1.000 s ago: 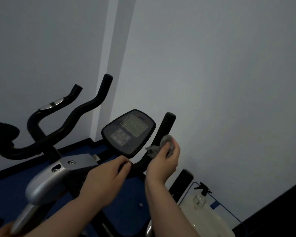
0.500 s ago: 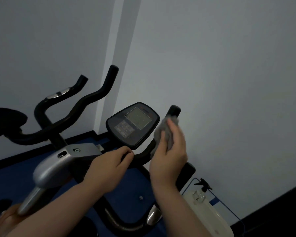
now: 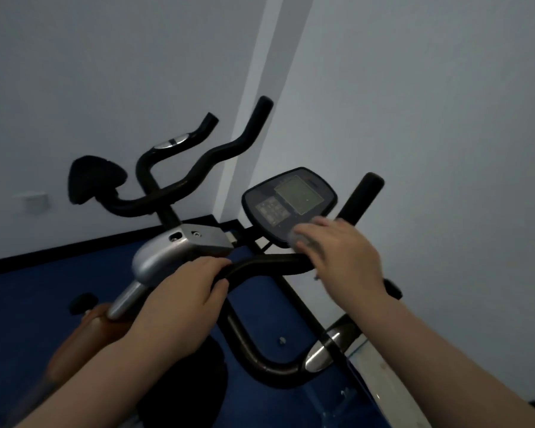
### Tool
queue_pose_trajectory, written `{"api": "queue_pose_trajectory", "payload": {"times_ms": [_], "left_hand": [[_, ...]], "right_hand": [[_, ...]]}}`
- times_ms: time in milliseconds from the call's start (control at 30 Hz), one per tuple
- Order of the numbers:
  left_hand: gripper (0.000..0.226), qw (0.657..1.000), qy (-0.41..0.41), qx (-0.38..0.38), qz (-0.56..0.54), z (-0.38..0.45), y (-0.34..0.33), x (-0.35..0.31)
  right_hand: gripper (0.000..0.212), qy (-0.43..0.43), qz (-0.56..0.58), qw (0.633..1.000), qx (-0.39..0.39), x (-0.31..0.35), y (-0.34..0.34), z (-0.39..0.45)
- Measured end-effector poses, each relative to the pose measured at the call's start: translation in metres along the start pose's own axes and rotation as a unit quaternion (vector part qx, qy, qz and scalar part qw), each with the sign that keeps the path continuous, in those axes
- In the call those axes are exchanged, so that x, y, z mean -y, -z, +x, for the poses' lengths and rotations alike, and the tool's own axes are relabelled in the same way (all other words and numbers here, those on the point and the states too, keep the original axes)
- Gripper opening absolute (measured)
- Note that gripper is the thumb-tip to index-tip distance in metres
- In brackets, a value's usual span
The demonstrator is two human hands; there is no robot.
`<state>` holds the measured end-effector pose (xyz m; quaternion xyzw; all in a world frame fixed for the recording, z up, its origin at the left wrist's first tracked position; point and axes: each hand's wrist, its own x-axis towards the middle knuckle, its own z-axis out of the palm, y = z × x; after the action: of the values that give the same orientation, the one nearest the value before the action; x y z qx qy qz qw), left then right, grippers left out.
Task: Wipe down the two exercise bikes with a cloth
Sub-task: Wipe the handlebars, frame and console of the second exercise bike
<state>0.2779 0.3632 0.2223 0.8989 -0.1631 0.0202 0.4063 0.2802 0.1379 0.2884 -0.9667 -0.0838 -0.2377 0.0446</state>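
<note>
The left hand (image 3: 179, 301) grips the near bike's handlebar (image 3: 269, 262). The right hand (image 3: 343, 257), blurred, presses a grey cloth (image 3: 301, 239) against the console's (image 3: 289, 205) lower edge. Rubbing hard there could press the buttons or drop the cloth.

Pale grey walls (image 3: 414, 118) meet at a lighter vertical corner strip (image 3: 257, 97). A black skirting board (image 3: 59, 253) runs along the blue floor (image 3: 22, 304). A white wall socket (image 3: 35, 201) sits low at left. Light is dim.
</note>
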Motion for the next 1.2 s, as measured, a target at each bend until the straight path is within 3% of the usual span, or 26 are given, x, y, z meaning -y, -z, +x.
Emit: {"api": "queue_pose_trajectory", "payload": {"times_ms": [100, 167, 233, 367, 500, 667, 800, 1000, 1033, 1100, 1133, 1200], "left_hand": [[0.028, 0.996, 0.033, -0.079, 0.013, -0.019, -0.002, 0.008], [0.022, 0.987, 0.073, -0.14, -0.026, -0.029, -0.005, 0.012], [0.018, 0.974, 0.104, -0.19, -0.067, -0.036, -0.009, 0.015], [0.017, 0.943, 0.149, -0.253, -0.159, -0.044, -0.017, 0.019], [0.016, 0.918, 0.172, -0.303, -0.188, -0.047, -0.02, 0.019], [0.019, 0.906, 0.19, -0.323, -0.198, -0.047, -0.022, 0.019], [0.022, 0.907, 0.185, -0.322, -0.198, -0.047, -0.022, 0.019], [0.016, 0.898, 0.164, -0.315, -0.259, -0.047, -0.021, 0.023], [0.015, 0.894, 0.167, -0.309, -0.28, -0.046, -0.019, 0.025], [0.016, 0.878, 0.186, -0.299, -0.325, -0.037, -0.007, 0.031], [0.017, 0.87, 0.198, -0.301, -0.337, -0.029, 0.0, 0.037], [0.015, 0.865, 0.216, -0.308, -0.333, -0.014, 0.017, 0.05]], "right_hand": [[0.019, -0.076, 0.028, 0.993, -0.089, 0.02, -0.018, -0.023], [0.024, -0.099, 0.044, 0.989, -0.105, 0.051, -0.039, -0.031], [0.027, -0.048, 0.093, 0.993, -0.06, 0.081, -0.052, -0.029], [0.03, 0.178, 0.154, 0.967, 0.094, 0.086, -0.046, -0.016], [0.028, 0.087, 0.17, 0.981, 0.02, 0.065, -0.042, -0.012], [0.028, 0.096, 0.234, 0.967, 0.032, 0.092, -0.062, -0.031], [0.031, 0.128, 0.302, 0.934, 0.138, 0.086, -0.052, -0.032], [0.025, 0.128, 0.372, 0.844, 0.364, 0.071, -0.018, -0.008], [0.024, 0.114, 0.389, 0.845, 0.35, 0.066, -0.011, 0.0], [0.025, 0.057, 0.407, 0.886, 0.217, 0.063, -0.005, 0.019], [0.027, 0.03, 0.393, 0.907, 0.146, 0.068, -0.008, 0.029], [0.038, -0.003, 0.323, 0.942, 0.086, 0.089, -0.028, 0.047]]}}
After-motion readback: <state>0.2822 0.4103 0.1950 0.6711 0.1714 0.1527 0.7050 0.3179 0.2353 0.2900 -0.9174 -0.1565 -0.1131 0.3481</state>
